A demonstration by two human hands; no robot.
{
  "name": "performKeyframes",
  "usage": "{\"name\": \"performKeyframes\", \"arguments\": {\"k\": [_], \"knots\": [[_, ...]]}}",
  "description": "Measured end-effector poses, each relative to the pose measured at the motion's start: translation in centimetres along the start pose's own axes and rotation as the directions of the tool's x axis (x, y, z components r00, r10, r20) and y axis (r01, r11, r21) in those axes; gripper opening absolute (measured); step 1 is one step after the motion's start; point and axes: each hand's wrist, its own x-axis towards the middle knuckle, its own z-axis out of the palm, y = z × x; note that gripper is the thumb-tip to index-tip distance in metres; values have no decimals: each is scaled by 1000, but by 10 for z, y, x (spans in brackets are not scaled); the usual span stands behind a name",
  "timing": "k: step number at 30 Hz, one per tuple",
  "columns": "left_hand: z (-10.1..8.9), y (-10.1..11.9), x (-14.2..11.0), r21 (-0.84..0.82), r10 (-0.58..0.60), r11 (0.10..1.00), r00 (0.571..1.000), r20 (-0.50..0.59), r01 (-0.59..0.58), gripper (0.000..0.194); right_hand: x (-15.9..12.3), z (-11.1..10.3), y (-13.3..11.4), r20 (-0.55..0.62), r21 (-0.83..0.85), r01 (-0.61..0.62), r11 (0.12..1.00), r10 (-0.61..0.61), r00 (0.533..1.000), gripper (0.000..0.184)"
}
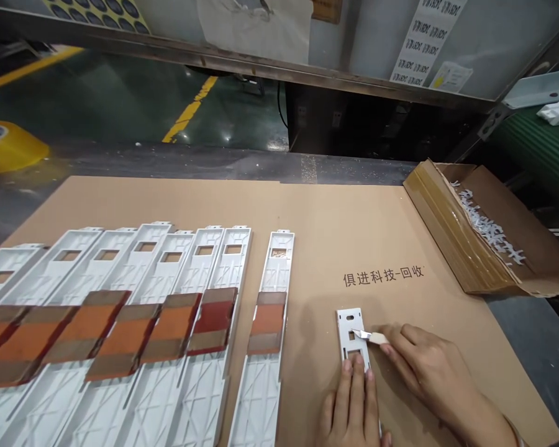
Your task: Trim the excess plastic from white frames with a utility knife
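Note:
A narrow white plastic panel with small cut-out openings lies on the cardboard, its near end hidden under my left hand. The fingers of that hand are stretched along the panel and hold it down, with the thumb by its right edge. From the right, my right hand is closed round a small craft knife with a pale handle. The blade's tip is at the small square opening in the panel. To the left lies a single long white panel with a reddish-brown pad across it.
Several similar white panels with orange and brown pads lie side by side at left. A cardboard box of small white plastic scraps stands at the right back. Yellow tape is at far left. A metal ledge crosses the back.

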Motion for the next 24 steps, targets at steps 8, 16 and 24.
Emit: {"name": "performKeyframes", "arguments": {"k": [8,16,24], "knots": [[-2,-1,-1,20,2,1000,1000,23,-2,45,1,-1,2,39,50,0,999,-2,999,31],[-4,-1,0,35,27,999,999,47,-28,45,2,1,5,58,48,-6,999,4,998,28],[-1,1,0,7,-5,1000,1000,3,5,44,20,-11,13,67,-91,119,989,-113,991,32]]}}
